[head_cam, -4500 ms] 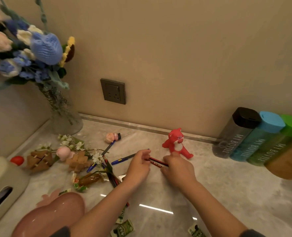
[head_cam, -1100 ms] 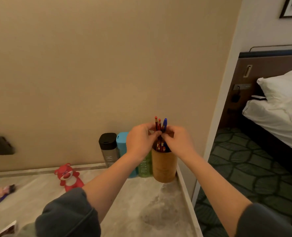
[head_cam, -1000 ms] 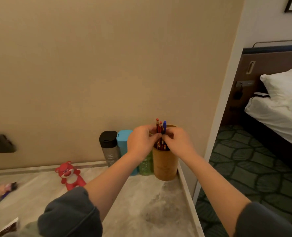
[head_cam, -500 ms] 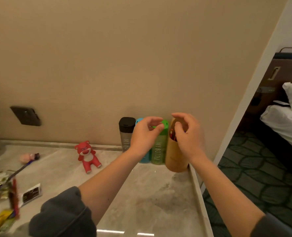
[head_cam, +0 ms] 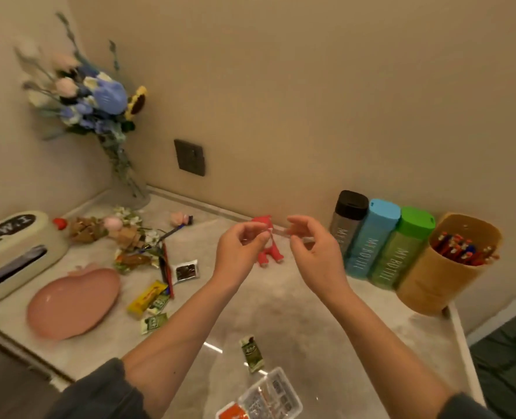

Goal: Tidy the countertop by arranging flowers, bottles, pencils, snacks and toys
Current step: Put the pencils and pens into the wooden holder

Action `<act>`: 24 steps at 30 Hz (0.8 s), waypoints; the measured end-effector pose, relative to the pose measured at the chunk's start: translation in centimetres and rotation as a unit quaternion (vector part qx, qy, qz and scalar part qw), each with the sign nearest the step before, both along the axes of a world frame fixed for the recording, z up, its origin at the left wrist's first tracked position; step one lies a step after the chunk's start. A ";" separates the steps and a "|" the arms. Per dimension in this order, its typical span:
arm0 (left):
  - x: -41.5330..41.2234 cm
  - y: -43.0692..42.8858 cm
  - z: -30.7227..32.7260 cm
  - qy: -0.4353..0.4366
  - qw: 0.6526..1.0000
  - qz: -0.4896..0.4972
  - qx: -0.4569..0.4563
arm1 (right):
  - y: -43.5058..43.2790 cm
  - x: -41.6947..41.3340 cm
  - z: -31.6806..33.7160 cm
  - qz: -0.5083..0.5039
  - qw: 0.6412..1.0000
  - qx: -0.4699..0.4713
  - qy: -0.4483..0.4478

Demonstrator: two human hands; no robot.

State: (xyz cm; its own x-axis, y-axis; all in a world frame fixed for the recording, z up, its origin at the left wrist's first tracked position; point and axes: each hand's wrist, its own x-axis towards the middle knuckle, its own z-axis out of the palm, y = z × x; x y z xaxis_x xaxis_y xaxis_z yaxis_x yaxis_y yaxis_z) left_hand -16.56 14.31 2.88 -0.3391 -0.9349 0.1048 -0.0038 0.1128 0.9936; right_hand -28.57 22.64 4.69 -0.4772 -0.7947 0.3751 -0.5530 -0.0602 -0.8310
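Both hands hover above the middle of the countertop (head_cam: 311, 328) and neither holds anything. The left hand (head_cam: 241, 247) and the right hand (head_cam: 314, 252) have loosely curled fingers, thumbs clear of the fingertips, and a gap lies between the two hands. The red bear toy (head_cam: 270, 257) stands on the counter just beyond the left hand, partly hidden by its fingers and not gripped. To the right, against the far wall, three bottles stand side by side: black-capped (head_cam: 348, 219), blue (head_cam: 371, 237) and green (head_cam: 402, 249). Right of them a brown cup (head_cam: 432, 285) holds the pencils (head_cam: 462, 252) upright. Left of the hands lie loose flowers (head_cam: 123, 231), two pens (head_cam: 166, 264) and snack packets (head_cam: 148, 296), next to a pink plate (head_cam: 72, 300). A vase of flowers (head_cam: 99, 98) stands in the far left corner. Another green packet (head_cam: 252, 353) lies near, below the arms
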 end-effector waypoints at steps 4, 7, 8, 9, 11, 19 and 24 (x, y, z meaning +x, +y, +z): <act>6.0 -3.1 -1.0 -0.025 0.999 0.043 0.019 | -4.3 4.9 -1.5 0.051 0.998 0.036 -0.025; 10.0 -5.1 -1.6 -0.035 0.997 0.056 0.029 | -7.0 8.5 -2.6 0.069 0.995 0.076 -0.018; 11.2 -5.8 -1.8 -0.036 0.997 0.058 0.030 | -7.8 9.7 -3.0 0.075 0.993 0.087 -0.017; 12.4 -6.4 -2.2 -0.038 0.997 0.061 0.033 | -8.6 10.8 -3.3 0.082 0.992 0.099 -0.012; 14.5 -7.5 -2.9 -0.045 0.996 0.066 0.040 | -10.0 12.6 -4.1 0.089 0.988 0.122 -0.007; 20.8 -11.1 -5.9 -0.083 0.992 0.049 0.077 | -14.9 18.1 -7.6 0.085 0.971 0.217 0.046; 22.1 -12.4 -7.5 -0.070 0.991 0.031 0.108 | -16.8 19.6 -9.0 0.060 0.957 0.271 0.085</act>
